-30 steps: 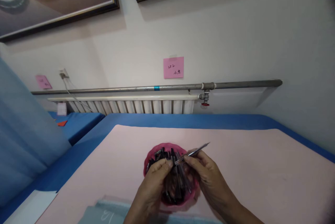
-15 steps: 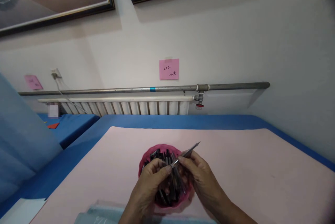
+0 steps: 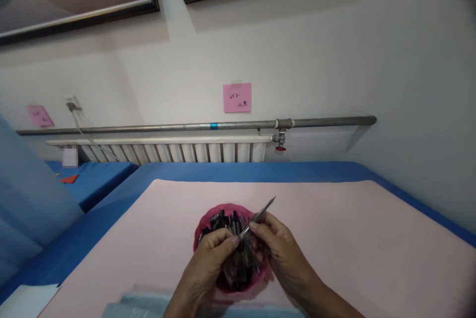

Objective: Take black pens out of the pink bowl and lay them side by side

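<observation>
Through the head camera I see both hands over a pink bowl [image 3: 208,213] loaded with dark and clear pen parts [image 3: 241,263]. In my right hand [image 3: 284,248] the fingers are closed, thumb against the others, pinching a slim clear-and-dark pen [image 3: 261,213] along its shaft. The pen slants above the bowl's far right side, its thin tip pointing up, away and to the right, its other end down by my left hand [image 3: 210,261]. There I have thumb and forefinger drawn nearly together at that lower end; I cannot tell whether they grip it or only touch it. The bowl sits on a pink sheet [image 3: 345,238] spread across the blue table [image 3: 245,172]. Nearer me, just beside the bowl, lies a grey-blue fabric item [image 3: 132,304] with white marking, partly behind my left forearm. White paper [image 3: 28,300] rests at the near left edge, and a pink note [image 3: 237,97] hangs on the wall ahead.
</observation>
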{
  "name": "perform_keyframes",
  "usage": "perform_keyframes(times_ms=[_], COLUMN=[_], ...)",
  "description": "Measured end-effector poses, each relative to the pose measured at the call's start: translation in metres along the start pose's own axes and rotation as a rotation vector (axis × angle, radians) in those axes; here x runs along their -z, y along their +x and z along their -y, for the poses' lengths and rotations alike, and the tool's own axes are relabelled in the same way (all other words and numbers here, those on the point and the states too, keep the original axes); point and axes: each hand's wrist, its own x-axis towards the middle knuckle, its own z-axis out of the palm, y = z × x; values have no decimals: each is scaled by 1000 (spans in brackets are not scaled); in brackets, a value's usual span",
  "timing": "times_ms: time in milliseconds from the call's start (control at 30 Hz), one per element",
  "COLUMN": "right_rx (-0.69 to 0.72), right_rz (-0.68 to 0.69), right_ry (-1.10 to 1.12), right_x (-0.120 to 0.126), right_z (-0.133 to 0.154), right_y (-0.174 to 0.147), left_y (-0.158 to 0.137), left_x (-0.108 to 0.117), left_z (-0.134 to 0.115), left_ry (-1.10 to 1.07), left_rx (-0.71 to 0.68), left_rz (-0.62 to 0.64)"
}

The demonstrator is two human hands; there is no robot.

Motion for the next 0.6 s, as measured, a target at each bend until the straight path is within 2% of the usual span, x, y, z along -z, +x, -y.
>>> perform_keyframes(times_ms=[167,233,333,400,467,600], right_rx=[2,19,58,40,13,4], right_rz=[-15,-59,-118,-139,-149,-159], right_ry=[-25,-42,-77,-135,-195,-245], right_x=[2,4,11,14,16,15], right_z=[3,6,11,11,10,7], right_y=[2,5,9,12,13,12], left_y=[-2,-1,0,1,3,6], left_x=[2,9,28,40,48,52], left_z=[-5,-10,-17,-19,-18,-14], left_ry=[155,220,334,437,567,851], left_rx=[-40,-70,-182,-212,-234,-281], left_rz=[-39,-165,-439,-518,-544,-492])
